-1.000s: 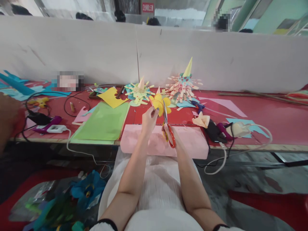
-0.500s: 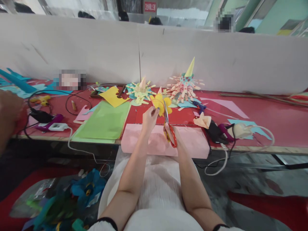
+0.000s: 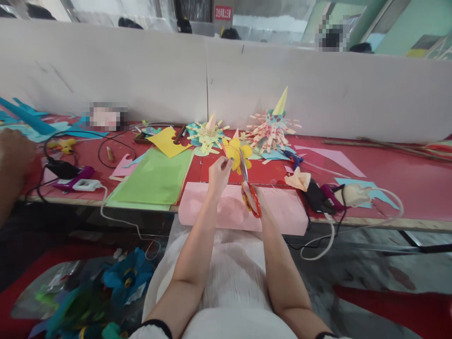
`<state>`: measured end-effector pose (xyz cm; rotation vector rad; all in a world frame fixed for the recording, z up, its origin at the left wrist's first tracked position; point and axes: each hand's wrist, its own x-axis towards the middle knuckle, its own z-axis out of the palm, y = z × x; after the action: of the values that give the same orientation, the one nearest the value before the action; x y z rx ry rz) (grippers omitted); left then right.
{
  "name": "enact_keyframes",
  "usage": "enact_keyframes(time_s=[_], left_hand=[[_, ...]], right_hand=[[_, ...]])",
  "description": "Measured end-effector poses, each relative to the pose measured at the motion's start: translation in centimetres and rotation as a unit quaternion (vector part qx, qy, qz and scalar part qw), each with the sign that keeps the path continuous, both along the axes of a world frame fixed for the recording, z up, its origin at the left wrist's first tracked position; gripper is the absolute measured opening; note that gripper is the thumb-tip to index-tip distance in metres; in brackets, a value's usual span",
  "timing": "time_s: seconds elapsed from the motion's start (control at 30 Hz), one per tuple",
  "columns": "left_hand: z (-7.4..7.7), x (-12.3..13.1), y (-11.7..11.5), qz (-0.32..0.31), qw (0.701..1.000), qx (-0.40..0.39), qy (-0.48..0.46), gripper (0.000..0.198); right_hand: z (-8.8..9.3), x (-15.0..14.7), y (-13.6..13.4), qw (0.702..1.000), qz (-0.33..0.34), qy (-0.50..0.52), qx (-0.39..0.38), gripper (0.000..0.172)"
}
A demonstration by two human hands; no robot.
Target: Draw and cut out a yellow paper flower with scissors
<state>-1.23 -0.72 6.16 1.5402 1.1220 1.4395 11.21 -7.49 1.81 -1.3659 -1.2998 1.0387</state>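
My left hand [image 3: 219,174] pinches the lower left edge of a yellow paper flower [image 3: 233,149] with rounded petals. Red-handled scissors [image 3: 253,200] are gripped in my right hand [image 3: 248,189], their blades pointing away from me and lying against the flower's right part. Whether the blades are parted I cannot tell. Beneath my wrists a sheet of pink paper [image 3: 201,202] hangs over the table's front edge. Just beyond the flower stand two paper pieces with cones and fringed strips, a low pale one [image 3: 208,133] and a taller pink one [image 3: 273,127].
Green paper sheets [image 3: 151,181] and a notched yellow sheet [image 3: 169,141] lie to the left. On the right are a blue glue gun [image 3: 294,157], a crumpled peach paper [image 3: 298,179] and a power strip [image 3: 332,195] with cables. Another person's hand [image 3: 16,155] is at far left.
The view has shifted slightly. My hands, the scissors and the flower keep nearly the same positions relative to one another.
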Motion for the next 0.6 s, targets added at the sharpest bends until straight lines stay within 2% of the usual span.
enact_keyframes(time_s=[0.27,0.6], left_hand=[[0.41,-0.25,-0.30,0.024,1.000,0.005,0.016,0.022],[0.60,-0.15,-0.50,0.043,0.999,0.010,0.030,0.021]], right_hand=[[-0.07,-0.30,-0.15,1.000,-0.014,-0.001,-0.022,0.053],[0.13,-0.16,-0.47,1.000,-0.019,-0.002,-0.019,0.048]])
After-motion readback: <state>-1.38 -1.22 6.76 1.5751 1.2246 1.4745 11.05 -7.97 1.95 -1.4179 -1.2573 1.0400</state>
